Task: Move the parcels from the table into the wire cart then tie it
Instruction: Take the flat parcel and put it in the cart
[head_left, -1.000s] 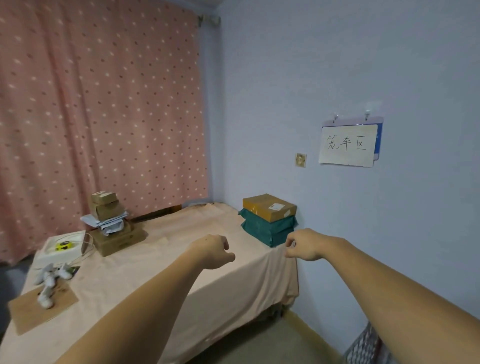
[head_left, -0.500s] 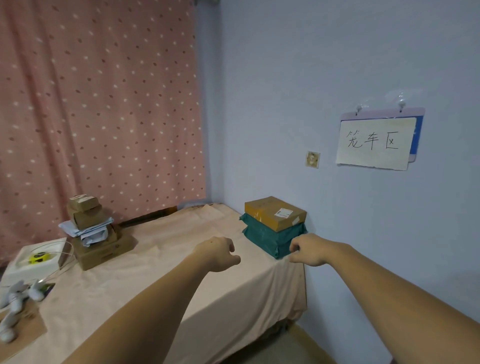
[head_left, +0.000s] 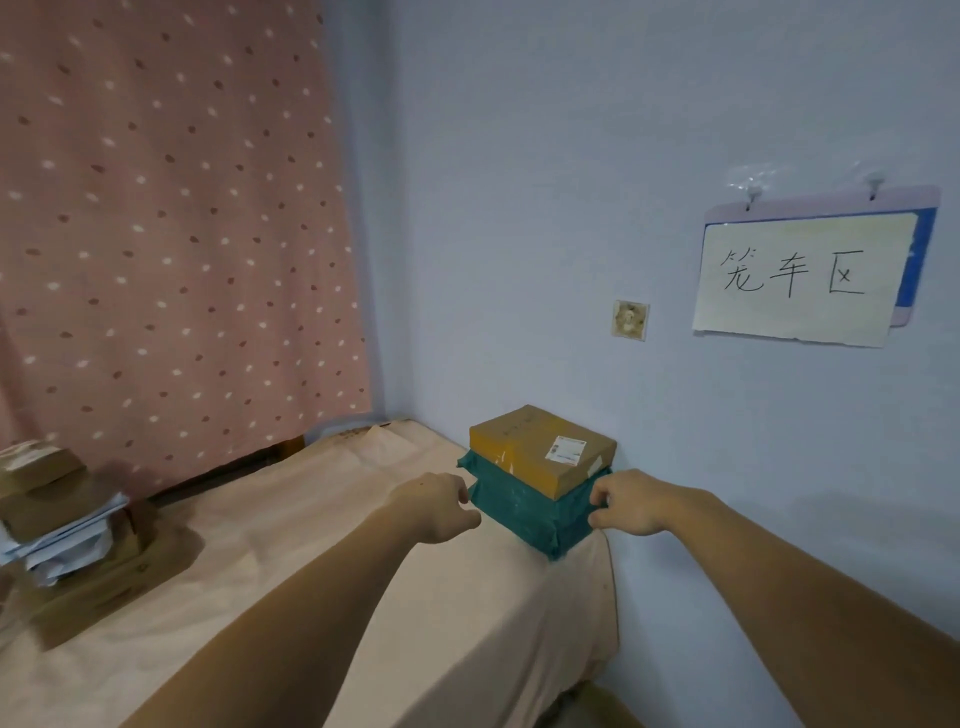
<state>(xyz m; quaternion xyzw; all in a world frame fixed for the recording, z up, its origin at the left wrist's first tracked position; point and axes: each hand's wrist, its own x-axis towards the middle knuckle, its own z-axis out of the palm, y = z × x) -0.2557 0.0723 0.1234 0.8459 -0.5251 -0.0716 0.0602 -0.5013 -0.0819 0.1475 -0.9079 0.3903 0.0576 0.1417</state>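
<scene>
Both hands, left hand (head_left: 439, 506) and right hand (head_left: 626, 504), fingers curled and holding nothing, flank a teal wrapped parcel (head_left: 524, 512) under a brown cardboard box (head_left: 540, 449) at the cloth-covered tabletop's (head_left: 363, 597) far corner, seemingly poised to lift both together.

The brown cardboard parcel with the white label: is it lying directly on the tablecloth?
No. The brown cardboard parcel sits on top of a green wrapped parcel, which itself rests on the tablecloth.
</scene>
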